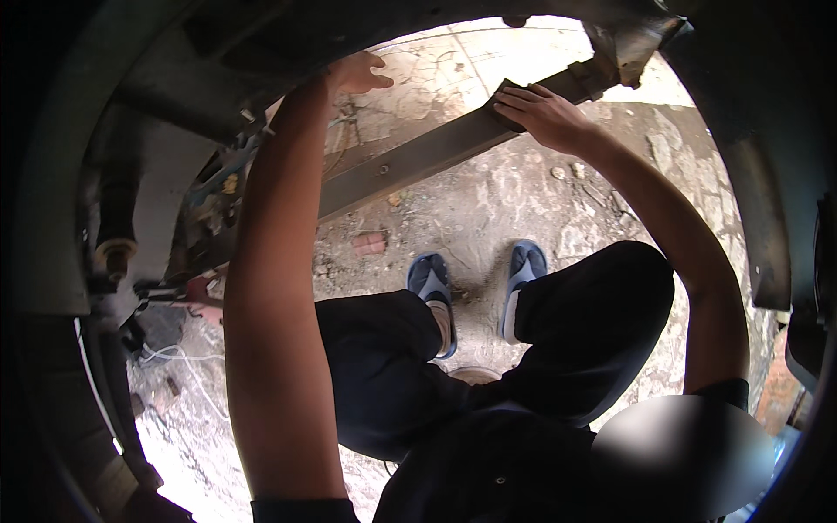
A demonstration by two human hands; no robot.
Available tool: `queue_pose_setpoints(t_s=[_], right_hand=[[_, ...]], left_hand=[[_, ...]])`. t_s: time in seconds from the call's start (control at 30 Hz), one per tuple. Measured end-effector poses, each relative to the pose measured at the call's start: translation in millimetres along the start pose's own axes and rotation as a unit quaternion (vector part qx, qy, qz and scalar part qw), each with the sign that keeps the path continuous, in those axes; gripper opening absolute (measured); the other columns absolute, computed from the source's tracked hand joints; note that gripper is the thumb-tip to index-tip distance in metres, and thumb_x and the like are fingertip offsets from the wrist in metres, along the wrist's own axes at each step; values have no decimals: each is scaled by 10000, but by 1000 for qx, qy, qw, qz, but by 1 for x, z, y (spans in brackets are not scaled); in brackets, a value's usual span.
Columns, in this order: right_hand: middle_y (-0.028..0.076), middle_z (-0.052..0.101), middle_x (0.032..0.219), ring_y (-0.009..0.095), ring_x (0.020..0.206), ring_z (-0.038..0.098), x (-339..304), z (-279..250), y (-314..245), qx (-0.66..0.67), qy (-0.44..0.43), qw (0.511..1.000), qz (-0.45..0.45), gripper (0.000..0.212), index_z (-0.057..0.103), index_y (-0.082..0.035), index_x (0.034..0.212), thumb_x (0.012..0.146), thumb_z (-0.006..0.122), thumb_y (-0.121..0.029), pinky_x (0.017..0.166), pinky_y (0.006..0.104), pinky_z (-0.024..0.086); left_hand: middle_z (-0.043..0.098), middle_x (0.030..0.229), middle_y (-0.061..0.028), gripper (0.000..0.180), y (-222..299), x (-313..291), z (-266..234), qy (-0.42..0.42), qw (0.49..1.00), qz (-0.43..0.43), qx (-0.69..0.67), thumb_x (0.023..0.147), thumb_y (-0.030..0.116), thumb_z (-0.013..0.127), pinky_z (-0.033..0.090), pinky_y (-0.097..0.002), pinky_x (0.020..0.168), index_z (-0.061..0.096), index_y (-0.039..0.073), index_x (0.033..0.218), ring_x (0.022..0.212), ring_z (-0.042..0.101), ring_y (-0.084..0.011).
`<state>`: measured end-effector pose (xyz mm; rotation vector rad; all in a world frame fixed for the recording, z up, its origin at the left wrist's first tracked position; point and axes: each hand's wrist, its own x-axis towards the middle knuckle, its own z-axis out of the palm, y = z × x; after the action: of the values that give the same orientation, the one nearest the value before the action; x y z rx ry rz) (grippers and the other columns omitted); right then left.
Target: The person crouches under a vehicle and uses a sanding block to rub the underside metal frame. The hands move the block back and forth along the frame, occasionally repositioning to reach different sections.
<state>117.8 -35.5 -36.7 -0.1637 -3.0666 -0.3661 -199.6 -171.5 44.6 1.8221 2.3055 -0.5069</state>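
Holding a dark pad point(508, 122) on the metal beam point(418, 161) toward its right end, your right hand point(551, 118) clasps it; your left hand point(356, 73), fingers apart, shows past the far edge.

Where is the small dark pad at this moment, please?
In the head view, the dark pad is right of centre near the top, on the long metal beam, under the fingers of the right hand.
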Motion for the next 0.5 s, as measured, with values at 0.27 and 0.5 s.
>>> queue_pose_setpoints(t_s=[0.27, 0.5], right_hand=[[77, 312, 1564, 233, 1431, 322, 6, 16, 6, -43, -48, 997, 38, 563, 328, -103, 1495, 969, 515, -178, 1160, 406, 343], [172, 440, 1469, 327, 1315, 472, 27, -46, -10, 80, -188, 975, 87, 474, 423, -14, 1420, 961, 504, -96, 1099, 428, 397]], left_hand=[[633, 1261, -164, 612, -24, -92, 35, 26, 998, 13, -55, 929, 476, 593, 483, -418, 983, 489, 113, 1411, 1118, 633, -345], [585, 1335, -162, 574, -31, -154, 54, -73, 996, -22, -36, 943, 468, 556, 473, -434, 1002, 481, 166, 1425, 1192, 590, -324]])
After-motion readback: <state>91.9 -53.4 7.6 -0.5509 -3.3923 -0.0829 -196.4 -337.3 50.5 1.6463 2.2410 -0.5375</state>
